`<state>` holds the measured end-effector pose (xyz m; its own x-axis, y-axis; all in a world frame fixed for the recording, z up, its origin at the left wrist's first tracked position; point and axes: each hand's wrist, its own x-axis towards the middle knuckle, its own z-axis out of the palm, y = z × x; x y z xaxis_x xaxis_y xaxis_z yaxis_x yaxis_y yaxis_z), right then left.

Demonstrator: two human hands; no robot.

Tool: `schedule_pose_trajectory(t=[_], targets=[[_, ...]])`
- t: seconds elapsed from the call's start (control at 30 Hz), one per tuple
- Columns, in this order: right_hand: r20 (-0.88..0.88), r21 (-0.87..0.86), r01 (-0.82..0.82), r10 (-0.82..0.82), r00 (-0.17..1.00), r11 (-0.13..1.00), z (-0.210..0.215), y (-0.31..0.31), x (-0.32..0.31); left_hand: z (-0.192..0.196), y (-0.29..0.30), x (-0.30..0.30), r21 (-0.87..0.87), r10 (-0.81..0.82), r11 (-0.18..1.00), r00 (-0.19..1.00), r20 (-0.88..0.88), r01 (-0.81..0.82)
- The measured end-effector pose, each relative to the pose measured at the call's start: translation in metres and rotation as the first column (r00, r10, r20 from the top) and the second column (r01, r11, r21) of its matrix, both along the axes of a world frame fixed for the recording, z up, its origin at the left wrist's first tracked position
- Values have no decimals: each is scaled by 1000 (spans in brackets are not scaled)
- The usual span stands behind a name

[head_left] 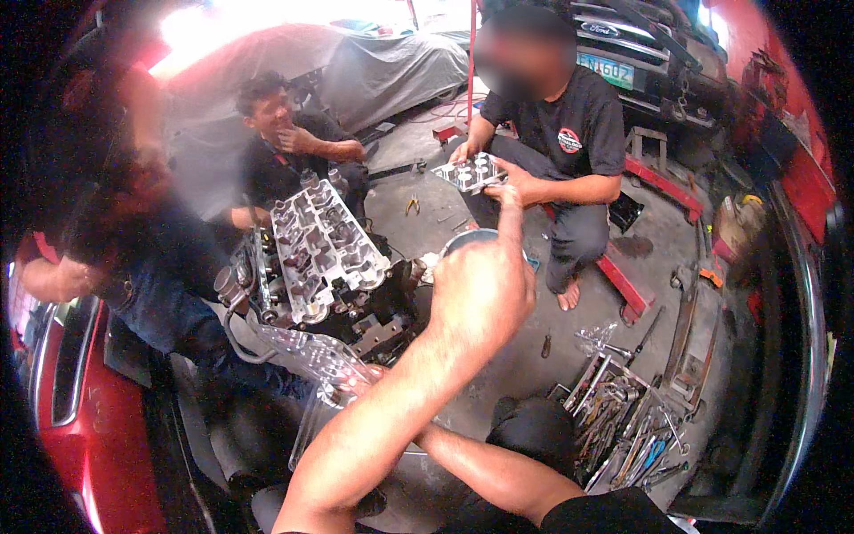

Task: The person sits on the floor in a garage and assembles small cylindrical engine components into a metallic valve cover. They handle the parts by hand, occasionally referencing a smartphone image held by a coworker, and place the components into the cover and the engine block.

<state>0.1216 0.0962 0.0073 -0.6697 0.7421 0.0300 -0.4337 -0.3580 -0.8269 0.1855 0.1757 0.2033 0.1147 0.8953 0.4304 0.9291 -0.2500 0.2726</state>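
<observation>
My left arm reaches across from the lower left, and my left hand [483,280] points away from me with its index finger stretched out. The other fingers are folded and mostly hidden. Its fingertip overlaps the hand of a co-worker, who holds a flat silvery piece [473,173] with round shapes; whether we touch, I cannot tell. Beneath my left forearm, my right hand [363,381] reaches left, closed on a clear plastic blister package [316,351]. That package is beside an engine with a bare metal cylinder head [325,240]. My left forearm partly hides my right arm.
A tray of wrenches and other hand tools [623,418] lies at the lower right. Yellow-handled pliers [412,206] and a screwdriver [546,345] are on the floor. Red stands [627,289] stand at the right. Two more people are at the left, near a red car [98,445].
</observation>
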Motion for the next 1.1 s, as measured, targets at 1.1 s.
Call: schedule_pose_trajectory(t=[1.1], targets=[[-24, -6, 253, -253, 967, 968, -16, 27, -10, -119, -176, -222, -78, 200, 979, 958, 207, -188]])
